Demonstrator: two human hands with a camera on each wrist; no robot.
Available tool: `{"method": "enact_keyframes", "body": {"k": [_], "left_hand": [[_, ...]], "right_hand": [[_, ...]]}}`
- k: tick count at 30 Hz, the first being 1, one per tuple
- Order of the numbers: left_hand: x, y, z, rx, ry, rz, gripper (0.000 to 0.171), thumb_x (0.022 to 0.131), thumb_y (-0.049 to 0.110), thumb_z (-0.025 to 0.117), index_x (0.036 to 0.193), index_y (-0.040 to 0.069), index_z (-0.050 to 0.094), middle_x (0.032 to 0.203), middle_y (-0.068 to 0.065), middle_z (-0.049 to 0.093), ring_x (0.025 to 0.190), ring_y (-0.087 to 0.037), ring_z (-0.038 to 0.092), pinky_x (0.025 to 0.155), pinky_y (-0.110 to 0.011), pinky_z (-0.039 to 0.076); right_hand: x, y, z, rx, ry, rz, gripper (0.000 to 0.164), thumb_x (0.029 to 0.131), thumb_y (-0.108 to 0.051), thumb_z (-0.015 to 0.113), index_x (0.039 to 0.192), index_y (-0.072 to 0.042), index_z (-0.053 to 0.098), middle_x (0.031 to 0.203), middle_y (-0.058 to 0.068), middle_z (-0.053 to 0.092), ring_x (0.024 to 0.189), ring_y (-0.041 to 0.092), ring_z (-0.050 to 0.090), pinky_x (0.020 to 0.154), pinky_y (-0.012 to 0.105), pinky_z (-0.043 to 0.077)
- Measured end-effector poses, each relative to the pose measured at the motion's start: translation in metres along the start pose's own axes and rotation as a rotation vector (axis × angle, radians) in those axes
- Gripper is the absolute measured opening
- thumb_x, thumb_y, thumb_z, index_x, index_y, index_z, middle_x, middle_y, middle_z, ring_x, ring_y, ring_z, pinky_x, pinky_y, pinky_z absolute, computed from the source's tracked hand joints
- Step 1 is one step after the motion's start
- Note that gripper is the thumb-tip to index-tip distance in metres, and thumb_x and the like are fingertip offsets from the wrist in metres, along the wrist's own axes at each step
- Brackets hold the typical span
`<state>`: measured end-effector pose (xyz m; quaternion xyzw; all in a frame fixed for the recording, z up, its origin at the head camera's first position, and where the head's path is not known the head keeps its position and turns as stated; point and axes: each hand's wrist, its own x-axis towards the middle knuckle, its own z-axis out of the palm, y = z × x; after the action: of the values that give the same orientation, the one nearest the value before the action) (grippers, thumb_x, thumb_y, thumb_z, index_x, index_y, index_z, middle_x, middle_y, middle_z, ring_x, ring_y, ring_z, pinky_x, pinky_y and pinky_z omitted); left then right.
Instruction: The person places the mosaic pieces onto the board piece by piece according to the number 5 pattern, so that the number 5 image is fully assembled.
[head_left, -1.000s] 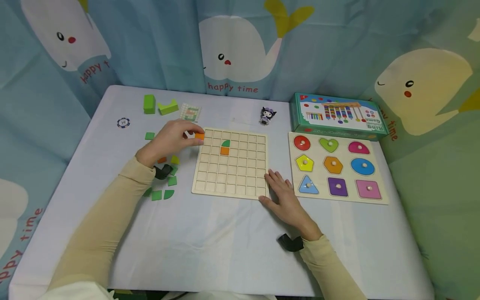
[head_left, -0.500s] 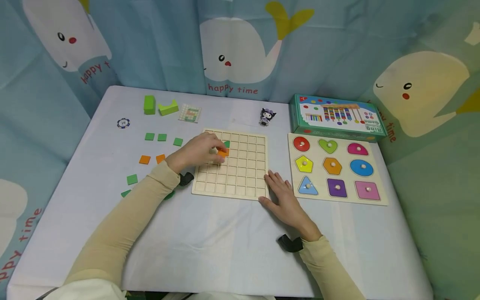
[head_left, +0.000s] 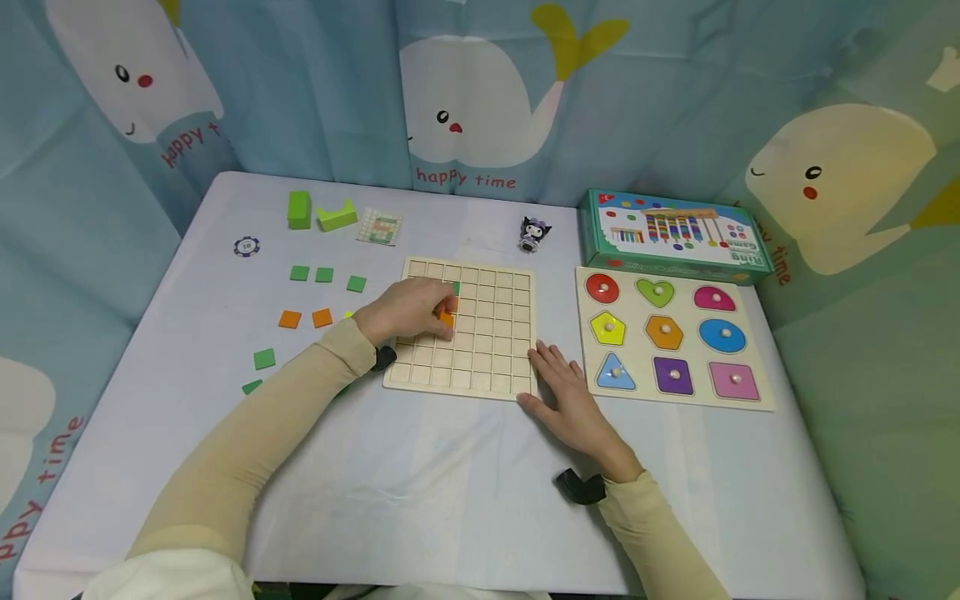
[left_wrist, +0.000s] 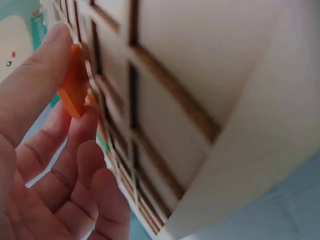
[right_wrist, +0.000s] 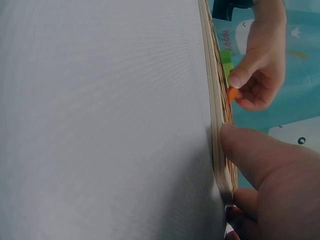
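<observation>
My left hand [head_left: 408, 308] is over the wooden grid board [head_left: 487, 358] and pinches an orange square tile [left_wrist: 75, 82] between thumb and fingers. In the left wrist view the tile is tilted, one edge close to the grid. Just beyond it on the board lie another orange tile [head_left: 455, 304] and a green quarter-round tile [head_left: 457, 288], both partly hidden by the hand. My right hand [head_left: 568, 408] rests at the board's lower right corner with its fingers extended along the edge. Its thumb touches the board's rim in the right wrist view.
Loose green tiles [head_left: 264, 358] and orange tiles [head_left: 290, 319] lie left of the board. A pattern card [head_left: 380, 227], green blocks [head_left: 298, 209], a poker chip [head_left: 247, 246] and a small figurine [head_left: 534, 234] stand behind. Rightward are a shape puzzle [head_left: 637, 387] and a game box [head_left: 678, 233].
My left hand has carried the orange tile from the board's upper left edge rightward and toward me, to just below the placed orange tile. The right hand has stayed still.
</observation>
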<state>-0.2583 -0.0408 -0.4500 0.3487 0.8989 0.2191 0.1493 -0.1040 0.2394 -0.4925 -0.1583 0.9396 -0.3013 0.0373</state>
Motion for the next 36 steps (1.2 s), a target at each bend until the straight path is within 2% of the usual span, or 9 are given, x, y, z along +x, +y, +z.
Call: {"method": "enact_keyframes", "body": {"k": [8, 14, 18, 23, 27, 36], "left_hand": [[0.001, 0.003, 0.002, -0.001, 0.025, -0.017, 0.036, 0.077, 0.033, 0.085, 0.091, 0.009, 0.062, 0.084, -0.002, 0.055, 0.077, -0.020, 0.048, 0.066, -0.034, 0.041], [0.001, 0.000, 0.001, -0.034, 0.016, -0.016, 0.036, 0.079, 0.033, 0.084, 0.096, 0.009, 0.063, 0.093, -0.003, 0.057, 0.082, -0.021, 0.050, 0.072, -0.035, 0.043], [-0.003, -0.009, -0.005, -0.089, 0.011, 0.002, 0.036, 0.082, 0.032, 0.081, 0.104, 0.009, 0.064, 0.103, -0.003, 0.061, 0.089, -0.020, 0.053, 0.080, -0.036, 0.044], [-0.017, -0.025, -0.020, -0.181, 0.039, 0.016, 0.033, 0.087, 0.026, 0.077, 0.109, 0.005, 0.064, 0.106, -0.007, 0.063, 0.083, -0.021, 0.055, 0.076, -0.037, 0.045], [-0.034, -0.043, -0.034, -0.212, 0.096, -0.044, 0.032, 0.088, 0.024, 0.076, 0.112, 0.005, 0.065, 0.105, -0.007, 0.063, 0.080, -0.021, 0.054, 0.072, -0.037, 0.044], [-0.078, -0.101, -0.062, -0.233, 0.178, -0.252, 0.036, 0.092, 0.025, 0.071, 0.121, 0.005, 0.064, 0.115, -0.009, 0.061, 0.096, -0.026, 0.051, 0.077, -0.042, 0.042]], "right_hand": [[0.000, -0.001, 0.000, -0.003, 0.004, 0.002, 0.074, 0.092, -0.030, 0.070, 0.150, -0.001, 0.035, 0.157, 0.015, 0.025, 0.146, 0.032, 0.013, 0.112, 0.058, 0.005], [0.000, 0.000, 0.001, -0.007, 0.002, 0.006, 0.074, 0.092, -0.031, 0.069, 0.150, -0.001, 0.035, 0.157, 0.015, 0.025, 0.146, 0.031, 0.013, 0.112, 0.057, 0.005], [0.000, 0.000, 0.001, -0.006, 0.005, 0.005, 0.073, 0.092, -0.031, 0.069, 0.150, -0.001, 0.035, 0.157, 0.015, 0.025, 0.146, 0.032, 0.013, 0.112, 0.057, 0.005], [0.000, 0.000, 0.001, -0.006, 0.008, 0.005, 0.074, 0.092, -0.032, 0.070, 0.150, -0.001, 0.036, 0.157, 0.015, 0.025, 0.146, 0.032, 0.013, 0.112, 0.058, 0.005], [-0.001, -0.001, 0.001, -0.005, 0.008, 0.006, 0.074, 0.092, -0.032, 0.070, 0.150, -0.001, 0.036, 0.157, 0.015, 0.025, 0.146, 0.032, 0.013, 0.112, 0.058, 0.005], [0.000, -0.002, -0.001, -0.011, 0.004, 0.009, 0.074, 0.092, -0.031, 0.070, 0.150, -0.001, 0.035, 0.157, 0.015, 0.025, 0.146, 0.032, 0.013, 0.112, 0.057, 0.005]]}}
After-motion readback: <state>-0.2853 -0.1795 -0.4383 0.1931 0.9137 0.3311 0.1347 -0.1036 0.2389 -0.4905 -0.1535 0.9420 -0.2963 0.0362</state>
